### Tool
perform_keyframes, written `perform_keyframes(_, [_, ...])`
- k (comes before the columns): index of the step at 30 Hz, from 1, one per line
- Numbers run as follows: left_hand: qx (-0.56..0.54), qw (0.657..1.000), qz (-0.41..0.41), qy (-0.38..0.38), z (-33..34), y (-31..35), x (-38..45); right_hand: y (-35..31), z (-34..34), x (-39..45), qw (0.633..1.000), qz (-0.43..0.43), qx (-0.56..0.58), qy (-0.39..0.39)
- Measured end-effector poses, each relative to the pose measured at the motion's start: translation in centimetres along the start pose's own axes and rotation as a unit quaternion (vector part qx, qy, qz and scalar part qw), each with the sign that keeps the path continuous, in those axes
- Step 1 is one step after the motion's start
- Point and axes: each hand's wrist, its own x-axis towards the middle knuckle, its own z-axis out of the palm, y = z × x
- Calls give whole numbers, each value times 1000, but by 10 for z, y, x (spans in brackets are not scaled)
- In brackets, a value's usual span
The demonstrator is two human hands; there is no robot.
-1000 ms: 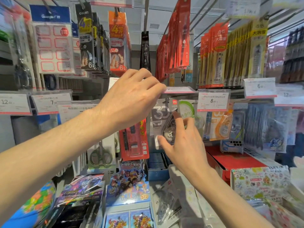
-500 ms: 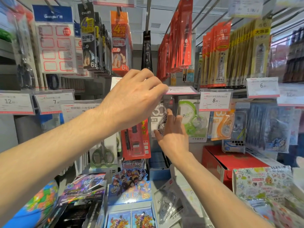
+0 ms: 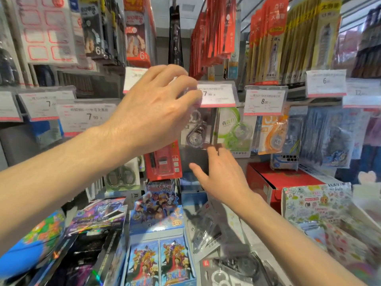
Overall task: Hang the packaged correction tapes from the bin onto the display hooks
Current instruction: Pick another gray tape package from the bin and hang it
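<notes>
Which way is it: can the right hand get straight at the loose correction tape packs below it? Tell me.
Probably yes. The right hand is open and holds nothing, and the loose correction tape packs lie uncovered just below its forearm; the left hand is up at the price tag.

The left hand (image 3: 156, 108) is up at a price tag (image 3: 216, 94), above a hanging tape pack (image 3: 195, 133). The right hand (image 3: 222, 174) sits just below that pack. More packs (image 3: 208, 230) lie in the bin beneath.

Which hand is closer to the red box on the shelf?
Right. The right hand hovers just left of the red box; the left hand is higher, at the price tag.
</notes>
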Motion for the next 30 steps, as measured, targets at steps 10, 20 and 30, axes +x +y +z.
perform_keyframes(10, [-112,994,-5,-19,-2,71,-61,50,-14,-73,956,-56,3,-289])
perform_keyframes(20, [-324,858,-89,-389,44,156,-162,87,-4,-116,911,-56,-25,-408])
perform_keyframes(30, [-375,773,-125,-496,49,171,-176,90,5,-123,902,-39,-16,-429])
